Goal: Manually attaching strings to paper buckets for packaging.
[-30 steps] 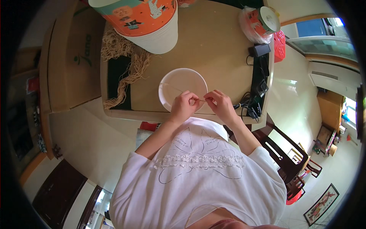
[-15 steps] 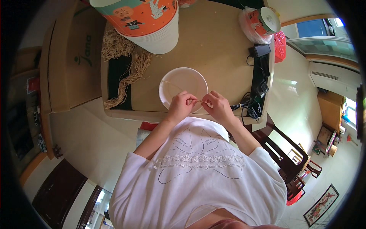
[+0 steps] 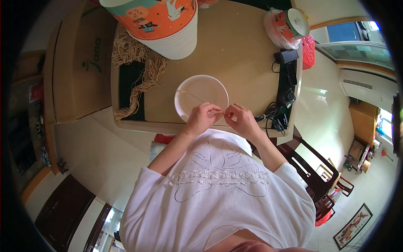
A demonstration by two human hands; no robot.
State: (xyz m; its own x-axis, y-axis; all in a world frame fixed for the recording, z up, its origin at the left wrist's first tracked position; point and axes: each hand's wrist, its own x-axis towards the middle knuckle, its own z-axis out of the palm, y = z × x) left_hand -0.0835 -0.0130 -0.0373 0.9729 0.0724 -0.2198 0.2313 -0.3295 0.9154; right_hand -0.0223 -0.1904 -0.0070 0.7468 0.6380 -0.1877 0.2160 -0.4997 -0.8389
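A white paper tub [image 3: 200, 87] stands at the table's near edge, its open top toward me. One thin tan string [image 3: 191, 95] runs from the tub's left rim across its mouth to my fingers. My left hand [image 3: 201, 119] is closed in a pinch on the string over the tub's near side. Right beside it my right hand [image 3: 242, 121] pinches the string too, fingertips almost touching the left ones. The small spot between the fingertips is mostly hidden by the fingers.
Bundles of tan string [image 3: 147, 79] lie on the left. A stack of large orange-and-white paper buckets [image 3: 176, 38] stands behind them. Back right are a small patterned tub [image 3: 297, 23] in clear plastic and black adapters [image 3: 288, 56] with cables. A cardboard box [image 3: 79, 71] stands left of the table.
My left fingers have shifted slightly to the right, closer to my right fingertips. The short piece of string that showed between the hands is now mostly covered. The tub has hardly moved.
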